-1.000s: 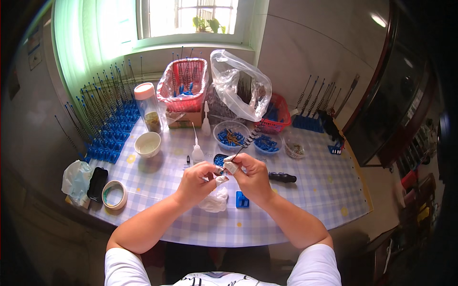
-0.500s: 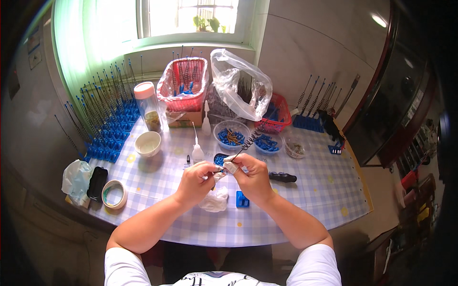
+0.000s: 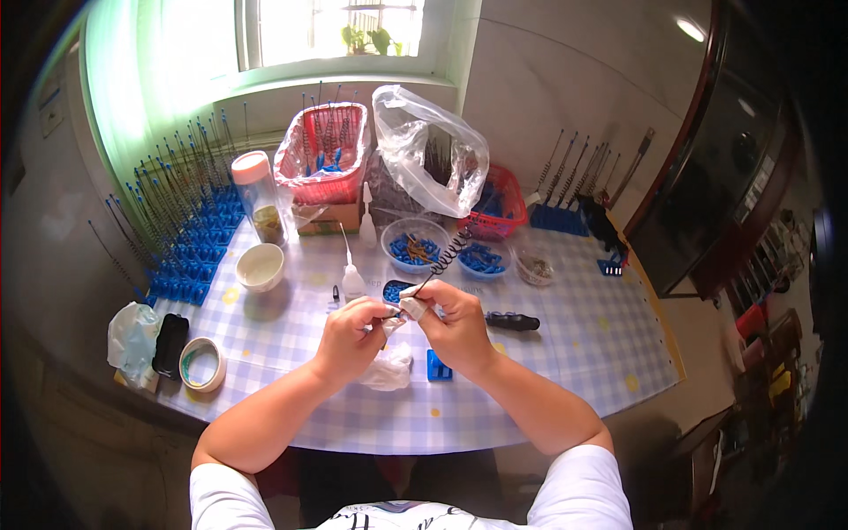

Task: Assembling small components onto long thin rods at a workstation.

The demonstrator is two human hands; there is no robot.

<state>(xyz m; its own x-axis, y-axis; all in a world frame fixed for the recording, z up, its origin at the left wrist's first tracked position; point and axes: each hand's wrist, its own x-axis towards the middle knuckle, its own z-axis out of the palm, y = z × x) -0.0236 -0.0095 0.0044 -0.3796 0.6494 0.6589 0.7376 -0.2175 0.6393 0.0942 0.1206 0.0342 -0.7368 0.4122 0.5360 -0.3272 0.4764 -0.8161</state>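
My right hand (image 3: 457, 329) pinches the lower end of a thin black rod with a coiled spring section (image 3: 448, 256), which leans up and away to the right. Close against it, my left hand (image 3: 349, 336) has thumb and forefinger pressed together at the rod's near end; what they grip is too small to make out. White wrapping covers some fingertips. Just beyond the hands sits a small dark tray of blue pieces (image 3: 396, 291). Below them lie a crumpled white tissue (image 3: 387, 367) and a blue block (image 3: 439, 365). A black-handled tool (image 3: 514, 321) rests right of my right hand.
Blue racks of upright coiled rods (image 3: 190, 243) line the left, with another rack (image 3: 560, 220) at back right. Bowls of blue parts (image 3: 415, 268), a white squeeze bottle (image 3: 352, 281), a cup (image 3: 260, 268), a jar (image 3: 263, 212), red baskets (image 3: 329, 188) and a tape roll (image 3: 202, 365) surround the hands.
The whole view has shifted slightly, so things sit a little further left in the picture. Both hands keep their pinch together at the rod's end.
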